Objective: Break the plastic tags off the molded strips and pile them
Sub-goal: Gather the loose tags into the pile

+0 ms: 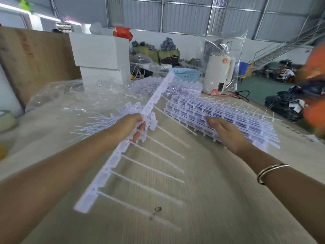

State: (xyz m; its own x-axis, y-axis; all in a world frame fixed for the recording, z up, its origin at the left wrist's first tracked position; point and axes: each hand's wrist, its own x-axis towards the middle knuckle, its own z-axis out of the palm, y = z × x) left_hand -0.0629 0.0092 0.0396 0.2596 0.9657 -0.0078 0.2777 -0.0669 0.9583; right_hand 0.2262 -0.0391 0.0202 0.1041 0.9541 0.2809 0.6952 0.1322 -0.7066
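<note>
White molded strip [123, 152] of plastic tags, long and blurred, gripped mid-length by left hand [131, 123] with fingers curled round it, held slanting above wooden table [202, 199], thin tails pointing right. Right hand [223, 128] fingers loosely bent, resting on near edge of stack of strips [225, 117] on table at right, grip on it not clear; loose tag pile [105, 120] behind left hand. Beyond: clear plastic bag [58, 92], white boxes [100, 55], blue basket [184, 73], white kettle [218, 73], bangles [269, 171] on right wrist.
</note>
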